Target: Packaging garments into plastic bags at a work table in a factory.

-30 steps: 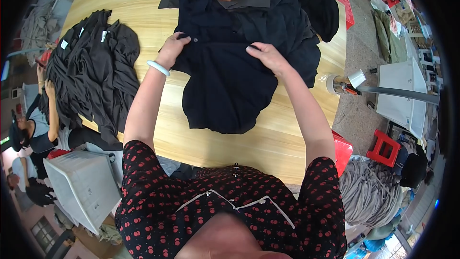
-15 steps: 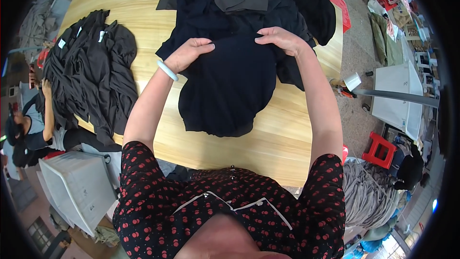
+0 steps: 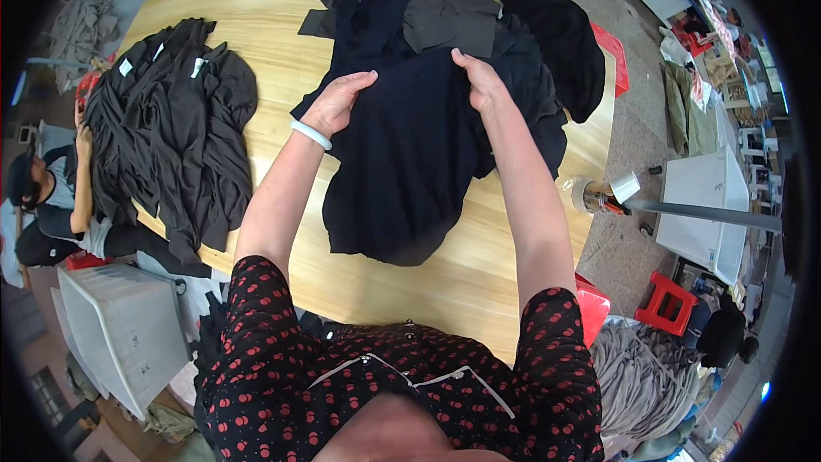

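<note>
Navy garment [image 3: 400, 158], one piece, is pinched at two spots in the grip of left hand [image 3: 339, 103] and right hand [image 3: 481, 83].

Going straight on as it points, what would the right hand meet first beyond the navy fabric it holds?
Probably the dark grey fabric piece ahead of the right hand, though the hand's height above it is unclear.

A dark navy, matte fabric garment [image 3: 398, 162] is pinched by the left grip [image 3: 336, 103] and the right grip [image 3: 481, 85]. Drawn fairly smooth between them, it spreads below both grips as a broad panel, its rounded lower edge nearer the person's body.
</note>
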Demonstrator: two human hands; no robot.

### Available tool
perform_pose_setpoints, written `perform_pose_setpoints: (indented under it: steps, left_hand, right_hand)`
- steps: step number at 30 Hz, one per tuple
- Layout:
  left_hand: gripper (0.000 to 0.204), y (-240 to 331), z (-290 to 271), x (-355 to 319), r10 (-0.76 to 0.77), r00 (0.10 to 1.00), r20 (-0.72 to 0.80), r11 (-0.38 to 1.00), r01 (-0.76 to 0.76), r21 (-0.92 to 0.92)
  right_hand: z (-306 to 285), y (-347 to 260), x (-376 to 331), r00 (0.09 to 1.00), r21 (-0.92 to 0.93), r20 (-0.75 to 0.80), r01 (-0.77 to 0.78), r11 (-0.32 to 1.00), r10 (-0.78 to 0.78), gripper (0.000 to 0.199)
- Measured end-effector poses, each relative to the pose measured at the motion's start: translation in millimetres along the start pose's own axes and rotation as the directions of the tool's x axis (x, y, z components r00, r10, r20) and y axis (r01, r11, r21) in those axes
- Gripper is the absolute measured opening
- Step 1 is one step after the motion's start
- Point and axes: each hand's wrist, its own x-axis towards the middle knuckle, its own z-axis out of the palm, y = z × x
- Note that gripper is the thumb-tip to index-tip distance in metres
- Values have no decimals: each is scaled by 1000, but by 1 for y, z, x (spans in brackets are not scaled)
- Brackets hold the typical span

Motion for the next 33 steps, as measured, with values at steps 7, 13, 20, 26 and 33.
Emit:
perform_pose_setpoints:
  steps: [7,13,20,26,33]
  left_hand:
    - [21,10,-1,12,-139,986,-90,979,123,-162]
    - [23,21,-13,21,-233,963,-136,958,204,-201]
    - [24,25,-20,19,-247,954,-172,960,216,-177]
    - [32,16,-20,13,-232,947,-222,972,221,-74]
    - [36,16,-25,18,-173,961,-214,984,178,3]
  right_hand:
    - [12,6,9,986,221,-141,-55,974,88,25]
    - [24,7,3,977,202,-193,-49,978,88,21]
    - [26,14,7,972,136,-221,-47,990,77,27]
    - [34,2,-15,974,182,-196,-73,981,109,27]
    - [28,4,-15,977,200,-177,-86,976,122,25]
